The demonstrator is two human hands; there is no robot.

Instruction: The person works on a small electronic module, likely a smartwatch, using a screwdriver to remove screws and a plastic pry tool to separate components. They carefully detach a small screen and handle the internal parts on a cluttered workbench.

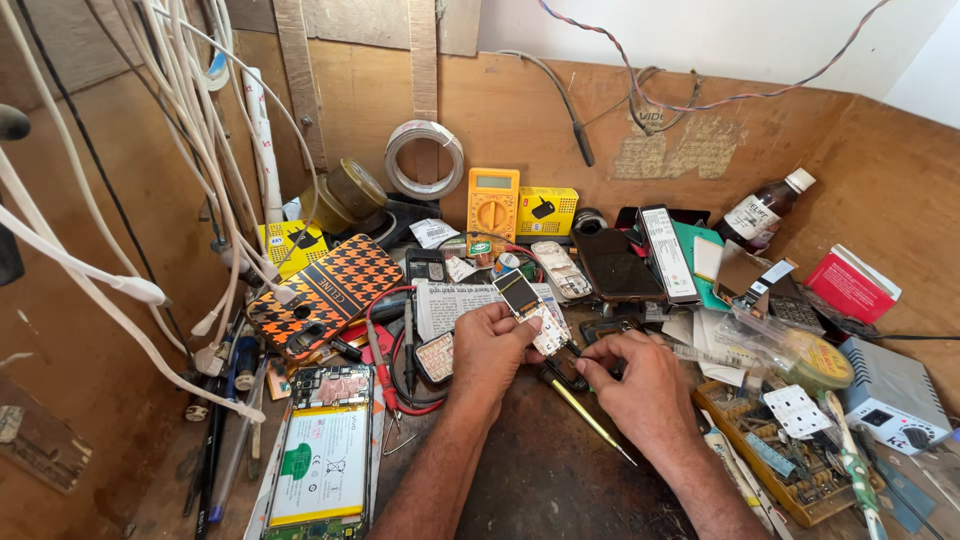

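Observation:
My left hand [492,350] grips a small opened keypad phone board [535,313] with a little screen on top and a white keypad layer below. It holds the board tilted above the dark work surface [545,470]. My right hand [640,385] is just right of the board, fingers pinched on a small dark part [578,372] close to the board's lower edge. A yellow-handled screwdriver [588,418] lies on the surface under my right hand.
An opened smartphone [322,455] with its battery showing lies at front left. An orange patterned phone case [325,292], a yellow multimeter [492,205], phones [668,255], a brown bottle [765,210], a component tray [790,460] and a grey power unit [895,395] crowd the bench. White cables [190,130] hang at left.

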